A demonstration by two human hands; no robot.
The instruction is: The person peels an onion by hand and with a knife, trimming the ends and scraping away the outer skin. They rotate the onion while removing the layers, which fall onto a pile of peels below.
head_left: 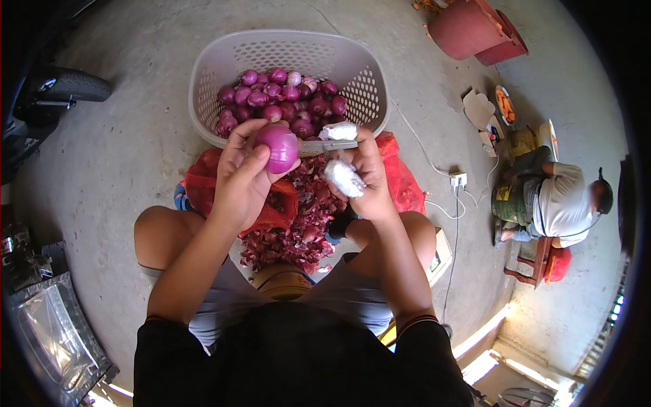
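"Where was the onion (279,148)?"
"In the left hand (243,169), by the near rim of the basket (288,39). The fingers pinched the bulb, thumb on its near face."
"And the right hand (373,180)?"
"Its fingers were closed around the knife (330,145), blade pointing at the onion; I couldn't tell if the tip touched."
"How was that best done?"
"Shallow strokes, I'd say, the bulb turned to meet the edge, and the left thumb clear of its path. The silver wrapping (345,179) probably shielded the right fingers."
"The pose?"
"Both forearms (213,234) reached forward and converged, hands raised close together, loose skins (305,234) beneath."
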